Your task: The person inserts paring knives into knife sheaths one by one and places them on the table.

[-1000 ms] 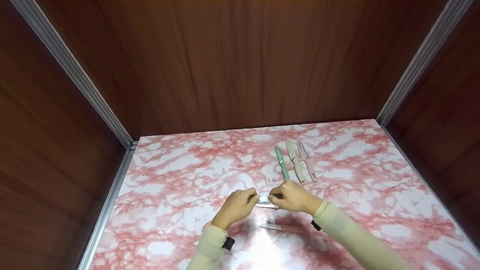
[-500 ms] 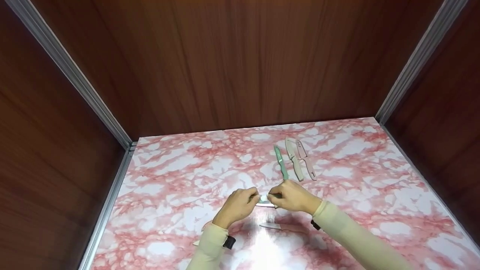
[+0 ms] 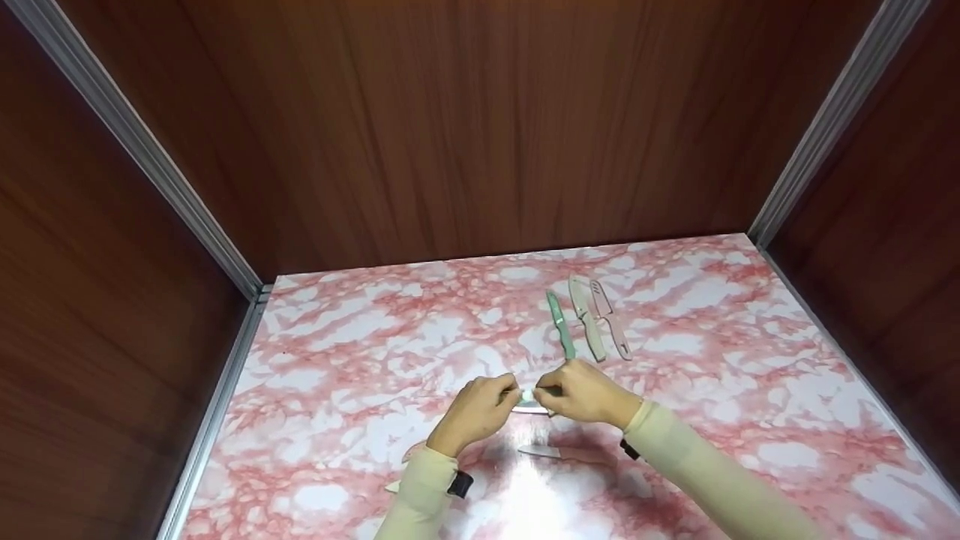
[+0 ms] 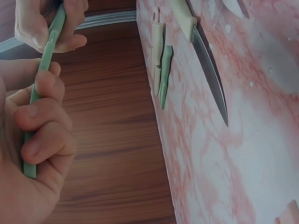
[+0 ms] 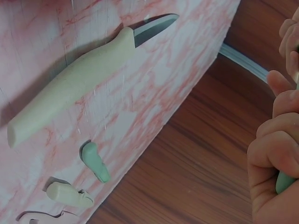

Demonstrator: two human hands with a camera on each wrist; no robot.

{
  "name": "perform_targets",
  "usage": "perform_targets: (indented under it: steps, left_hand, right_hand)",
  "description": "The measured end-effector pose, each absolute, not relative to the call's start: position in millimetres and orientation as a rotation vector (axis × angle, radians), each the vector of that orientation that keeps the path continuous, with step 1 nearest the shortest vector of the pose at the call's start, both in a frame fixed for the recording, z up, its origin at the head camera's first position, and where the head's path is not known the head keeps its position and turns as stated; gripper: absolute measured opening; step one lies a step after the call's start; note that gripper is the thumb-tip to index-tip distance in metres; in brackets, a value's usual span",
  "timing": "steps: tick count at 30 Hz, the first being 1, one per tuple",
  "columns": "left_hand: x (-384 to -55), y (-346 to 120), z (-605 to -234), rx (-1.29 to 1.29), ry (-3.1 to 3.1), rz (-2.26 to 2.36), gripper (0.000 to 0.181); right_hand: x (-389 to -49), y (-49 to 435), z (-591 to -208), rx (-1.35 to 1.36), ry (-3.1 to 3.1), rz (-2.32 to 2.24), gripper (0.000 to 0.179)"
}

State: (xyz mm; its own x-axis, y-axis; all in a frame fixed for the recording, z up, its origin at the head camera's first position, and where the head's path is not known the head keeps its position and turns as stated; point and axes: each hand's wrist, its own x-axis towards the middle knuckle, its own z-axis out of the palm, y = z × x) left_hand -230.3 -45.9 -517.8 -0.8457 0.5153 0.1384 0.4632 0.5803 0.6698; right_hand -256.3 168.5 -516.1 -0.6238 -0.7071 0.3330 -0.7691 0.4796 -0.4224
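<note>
In the head view my left hand (image 3: 474, 411) and right hand (image 3: 586, 394) meet above the middle of the table, fingertips close together. Between them is a slim green knife (image 4: 46, 60) in a green sheath, with a seam showing in the left wrist view. My left fingers curl round the longer sheath part, while my right hand grips the handle (image 5: 284, 182). Below the hands lies a cream-handled knife (image 5: 77, 84) with a bare blade. Closer to the person is a pink-handled knife (image 3: 581, 455), its blade also bare.
Beyond the right hand lie three sheathed knives: green (image 3: 560, 326), cream (image 3: 589, 319) and pink (image 3: 611, 319). A pink piece (image 4: 288, 214) and a cream tip (image 3: 393, 487) show beside the left forearm. Dark wood panels (image 3: 480, 135) enclose the marbled table (image 3: 337, 337).
The small gap between my hands has narrowed slightly over the green knife. Both hands keep their grip, and the knives on the table stay put. The head view has shifted a little.
</note>
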Motion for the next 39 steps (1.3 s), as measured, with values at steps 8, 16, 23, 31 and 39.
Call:
perform_targets:
  steps: [8, 16, 23, 31, 39]
  left_hand:
    - [-229.9, -44.0, -517.1, 0.856, 2.725, 1.136, 0.020]
    - [-232.5, -39.3, -516.4, 0.868, 2.712, 1.133, 0.020]
    - [-231.8, -38.5, -516.5, 0.869, 2.731, 1.148, 0.021]
    - [-232.4, -37.5, -518.3, 0.898, 2.742, 1.158, 0.020]
    - [-233.3, -39.5, -516.0, 0.886, 2.738, 1.170, 0.018]
  right_hand:
    - [-255.6, 166.3, -514.6, 1.318, -2.571, 0.834, 0.029]
    - [-255.5, 169.2, -514.1, 1.313, -2.550, 0.823, 0.030]
    - [-256.2, 167.3, -513.3, 1.304, -2.583, 0.801, 0.030]
    - [-255.5, 167.9, -514.2, 1.293, -2.624, 0.782, 0.029]
    - [-256.9, 171.3, -511.2, 1.329, -2.613, 0.704, 0.027]
